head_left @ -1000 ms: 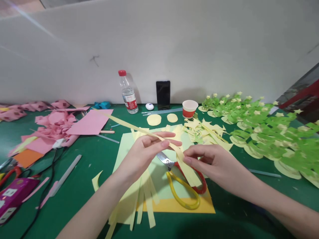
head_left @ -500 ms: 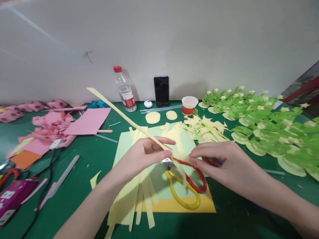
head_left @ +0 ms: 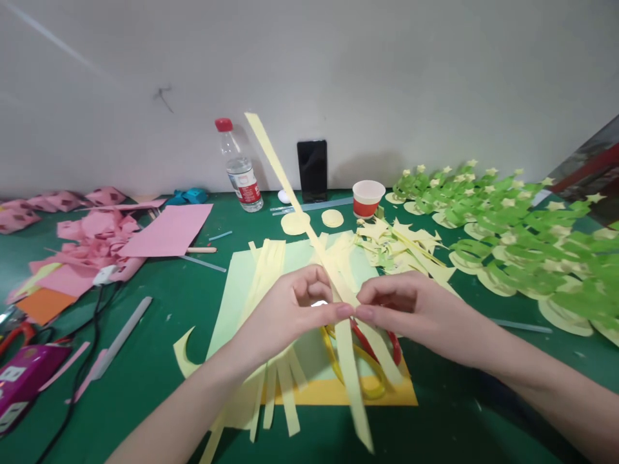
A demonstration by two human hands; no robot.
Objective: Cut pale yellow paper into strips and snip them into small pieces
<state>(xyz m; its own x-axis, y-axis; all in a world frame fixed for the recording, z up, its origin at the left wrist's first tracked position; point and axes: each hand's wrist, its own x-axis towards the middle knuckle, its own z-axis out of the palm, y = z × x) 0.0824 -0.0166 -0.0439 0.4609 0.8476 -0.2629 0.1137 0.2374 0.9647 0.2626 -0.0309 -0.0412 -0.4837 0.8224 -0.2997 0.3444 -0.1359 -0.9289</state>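
Angled inward with thumbtips close together and fingers curled, the left hand and right hand pinch long, flat pale-yellow paper. It slants up leftward, two tails hanging below (one strip or two, I cannot tell) over red-and-yellow-handled scissors.

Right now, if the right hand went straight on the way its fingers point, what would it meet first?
Most likely the left hand: its thumb tip lies just beyond the right hand, by the paper strips both hold. Whether the thumbs touch is unclear.
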